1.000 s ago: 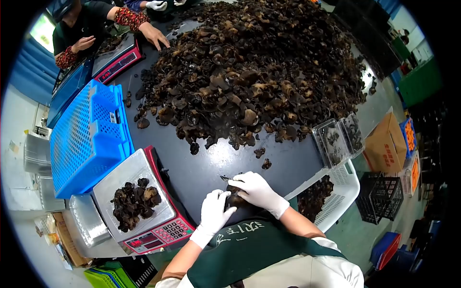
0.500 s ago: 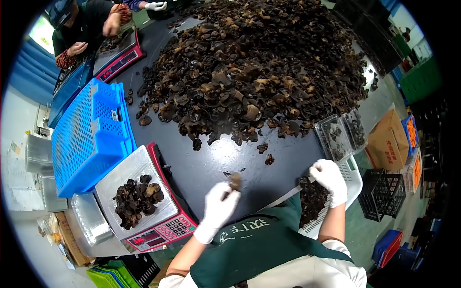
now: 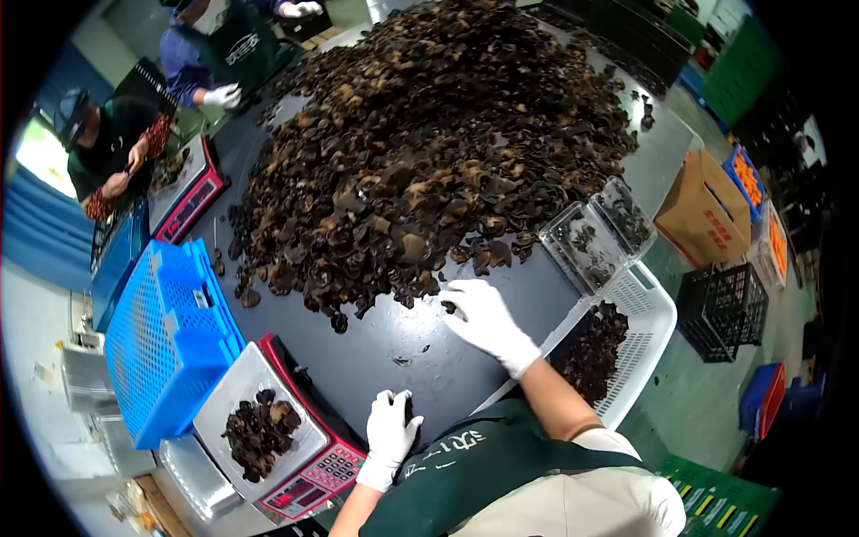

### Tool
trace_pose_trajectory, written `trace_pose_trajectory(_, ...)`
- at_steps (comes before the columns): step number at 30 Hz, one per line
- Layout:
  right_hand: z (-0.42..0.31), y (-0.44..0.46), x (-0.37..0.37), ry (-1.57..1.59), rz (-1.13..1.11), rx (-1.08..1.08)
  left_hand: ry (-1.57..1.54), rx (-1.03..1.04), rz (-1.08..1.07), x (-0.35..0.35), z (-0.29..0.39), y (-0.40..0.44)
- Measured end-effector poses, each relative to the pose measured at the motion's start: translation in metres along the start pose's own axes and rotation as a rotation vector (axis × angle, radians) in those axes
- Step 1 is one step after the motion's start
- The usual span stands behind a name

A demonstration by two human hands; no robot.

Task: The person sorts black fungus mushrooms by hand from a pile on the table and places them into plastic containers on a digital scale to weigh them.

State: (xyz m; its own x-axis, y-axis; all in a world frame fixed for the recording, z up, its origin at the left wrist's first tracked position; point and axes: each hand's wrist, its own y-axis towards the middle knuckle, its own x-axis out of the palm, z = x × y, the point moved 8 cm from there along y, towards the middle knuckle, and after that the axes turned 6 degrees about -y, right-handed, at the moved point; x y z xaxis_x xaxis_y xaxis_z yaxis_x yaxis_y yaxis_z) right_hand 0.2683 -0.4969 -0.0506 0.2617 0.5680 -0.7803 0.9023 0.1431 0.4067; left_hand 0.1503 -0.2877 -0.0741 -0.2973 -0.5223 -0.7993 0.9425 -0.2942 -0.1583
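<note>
A big heap of dark brown wood ear mushrooms [image 3: 420, 170] covers much of the table. My gloved right hand [image 3: 488, 324] is at the heap's near edge, fingers pinched on a small dark wood ear piece. Nearer my apron, my gloved left hand [image 3: 390, 434] is just above the table, closed around a dark piece that looks like wood ear, mostly hidden by the fingers. On the red digital scale [image 3: 324, 474] to the left, a small pile of wood ears [image 3: 261, 435] lies on the plate. A small scrap [image 3: 403, 362] lies between my hands and the heap.
Blue plastic crates [image 3: 165, 358] stand left beside clear plastic boxes [image 3: 201, 479]. On the right are an open clear container [image 3: 586, 246], a white basket [image 3: 660, 313] holding wood ears, and a cardboard box [image 3: 702, 215]. Co-workers [image 3: 112, 148] work at the far left near another scale [image 3: 190, 201].
My right hand has moved from above the white basket leftward to the heap's edge. My left hand has drawn slightly down. The view has shifted, showing more of the co-workers.
</note>
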Motion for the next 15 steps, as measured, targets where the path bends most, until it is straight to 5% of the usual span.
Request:
trace_pose_trajectory(5, -0.052, -0.002, 0.072, -0.070, -0.584, -0.059, -0.246, 0.140, 0.325, -0.014, -0.021, 0.024)
trace_pose_trajectory(7, -0.070, -0.019, 0.069, -0.114, -0.276, -0.241, -0.196, 0.093, 0.492, -0.031, -0.025, 0.046)
trace_pose_trajectory(9, -0.054, -0.020, 0.065, -0.124, -0.232, -0.202, 0.006, 0.121, 0.475, -0.019, -0.018, 0.069)
trace_pose_trajectory(13, 0.014, -0.024, 0.028, -0.370, -0.346, 0.133, -0.074, 0.460, 0.230, 0.028, 0.075, 0.090)
trace_pose_trajectory(14, 0.033, -0.041, 0.019, -0.362, -0.325, 0.044, -0.149, 0.490, 0.048, 0.067, 0.088, 0.087)
trace_pose_trajectory(15, 0.059, -0.057, -0.008, -0.422, -0.502, 0.194, -0.087, 0.478, -0.378, 0.085, 0.135, 0.078)
